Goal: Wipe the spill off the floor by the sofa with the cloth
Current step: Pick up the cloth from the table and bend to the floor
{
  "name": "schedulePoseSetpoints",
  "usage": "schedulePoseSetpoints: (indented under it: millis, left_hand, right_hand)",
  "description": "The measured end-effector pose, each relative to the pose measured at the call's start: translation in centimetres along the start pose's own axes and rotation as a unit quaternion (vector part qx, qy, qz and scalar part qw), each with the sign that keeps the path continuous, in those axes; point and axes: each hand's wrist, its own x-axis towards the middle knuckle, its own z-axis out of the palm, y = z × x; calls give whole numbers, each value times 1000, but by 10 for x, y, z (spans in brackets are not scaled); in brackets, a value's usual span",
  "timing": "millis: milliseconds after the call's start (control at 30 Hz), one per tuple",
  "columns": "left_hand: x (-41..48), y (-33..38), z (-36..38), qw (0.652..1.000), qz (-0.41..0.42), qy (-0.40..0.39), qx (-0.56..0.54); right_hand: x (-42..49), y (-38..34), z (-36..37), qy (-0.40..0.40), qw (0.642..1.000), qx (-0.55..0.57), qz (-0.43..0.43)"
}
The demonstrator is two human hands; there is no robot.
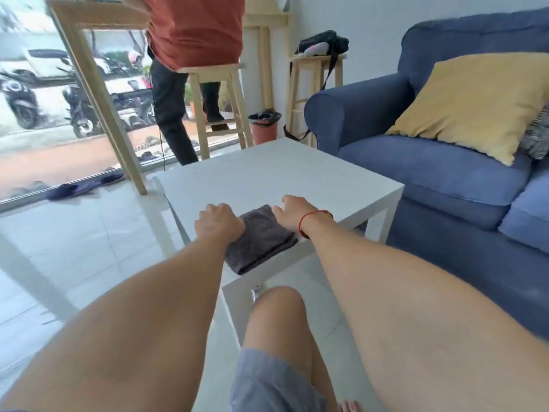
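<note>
A folded dark grey cloth (pixel 260 239) lies on the near corner of a white low table (pixel 297 176). My left hand (pixel 218 223) rests on the cloth's left edge with its fingers curled down over it. My right hand (pixel 292 214), with a red string at the wrist, presses on the cloth's right far corner, fingers bent onto the tabletop. The blue sofa (pixel 445 162) stands to the right of the table. No spill shows on the pale tiled floor (pixel 74 233) in this view.
A yellow cushion (pixel 475 105) leans on the sofa. A person in a red shirt (pixel 193 31) sits on a wooden stool (pixel 217 108) beyond the table. A red bin (pixel 264 127), a second stool with a black bag (pixel 320 46) and a tall table leg (pixel 98 99) stand nearby.
</note>
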Motion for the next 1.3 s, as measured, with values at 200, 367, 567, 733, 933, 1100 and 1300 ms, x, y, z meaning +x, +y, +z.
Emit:
schedulePoseSetpoints:
  millis: [200,367,567,733,933,1100,1300]
  left_hand:
    - [0,-23,4,992,-83,-74,-58]
    - [3,-4,-5,977,-102,-151,-107]
    - [2,43,0,941,-97,-106,-306]
    - [-14,110,6,906,-57,-127,-399]
    - [-52,202,47,919,150,-114,-346]
    - [-102,279,86,894,266,-167,-318]
    - [-142,347,152,875,218,-265,-341]
  right_hand:
    - [-1,-17,26,-42,997,-50,48]
    - [0,-13,14,-63,996,-22,67]
    - [-6,10,-2,8,978,179,103]
    - [-27,66,-26,99,931,300,181]
    - [-75,147,-63,192,871,374,254]
    - [-115,226,-74,322,800,397,315]
    - [-156,314,-61,380,774,344,373]
